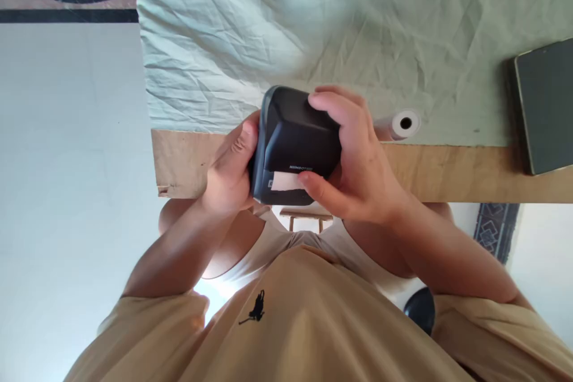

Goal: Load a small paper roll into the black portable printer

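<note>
A black portable receipt printer (304, 134) is held up over the table's near edge, between both hands. From its slot sticks a short strip of white paper (285, 181). My left hand (233, 170) is closed around the printer's left side, thumb along the edge and the other fingers hidden behind it. On the right side, my right hand (358, 155) grips the body, its index finger on the top and its thumb at the paper's right end. Just right of that hand, a roll of white paper (397, 125) lies on the cloth.
A wrinkled pale green cloth (224, 42) covers most of the wooden table (447, 173), leaving a bare strip along the near edge. At the far right lies a dark flat box-like object (546, 107). Below the table, a small wooden stool (307, 215) shows between my legs.
</note>
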Tool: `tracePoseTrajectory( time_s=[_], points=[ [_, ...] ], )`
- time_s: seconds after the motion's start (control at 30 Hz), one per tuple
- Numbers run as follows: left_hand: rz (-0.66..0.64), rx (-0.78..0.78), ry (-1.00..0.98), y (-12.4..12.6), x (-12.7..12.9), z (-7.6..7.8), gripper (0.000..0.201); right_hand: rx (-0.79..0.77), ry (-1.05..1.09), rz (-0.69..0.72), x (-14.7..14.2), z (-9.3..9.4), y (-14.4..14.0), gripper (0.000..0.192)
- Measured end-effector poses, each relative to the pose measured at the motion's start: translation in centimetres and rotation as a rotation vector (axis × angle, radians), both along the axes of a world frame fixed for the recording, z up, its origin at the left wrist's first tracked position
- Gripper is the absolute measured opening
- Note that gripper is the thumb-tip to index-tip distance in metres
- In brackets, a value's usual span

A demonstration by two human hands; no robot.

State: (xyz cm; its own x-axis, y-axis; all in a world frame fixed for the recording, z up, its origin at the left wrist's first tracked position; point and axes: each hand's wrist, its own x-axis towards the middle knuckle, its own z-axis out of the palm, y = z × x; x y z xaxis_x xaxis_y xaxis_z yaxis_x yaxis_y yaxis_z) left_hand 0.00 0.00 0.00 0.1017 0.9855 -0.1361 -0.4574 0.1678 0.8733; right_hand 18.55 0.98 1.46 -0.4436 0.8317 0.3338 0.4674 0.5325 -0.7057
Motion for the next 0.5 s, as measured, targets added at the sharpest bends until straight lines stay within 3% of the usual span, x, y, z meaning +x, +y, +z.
tracePoseTrajectory(
  time_s=[0.3, 0.5],
  points=[
    [-0.003, -0.025, -0.043, -0.18, 0.19, 0.38, 0.051, 0.015, -0.053, 0.010, 0.18, 0.48, -0.45, 0.061],
    [0.104, -0.085, 0.013, -0.29, 0.56, 0.84, 0.049, 0.009, -0.113, -0.025, 0.30, 1.02, -0.88, 0.063]
  ],
)
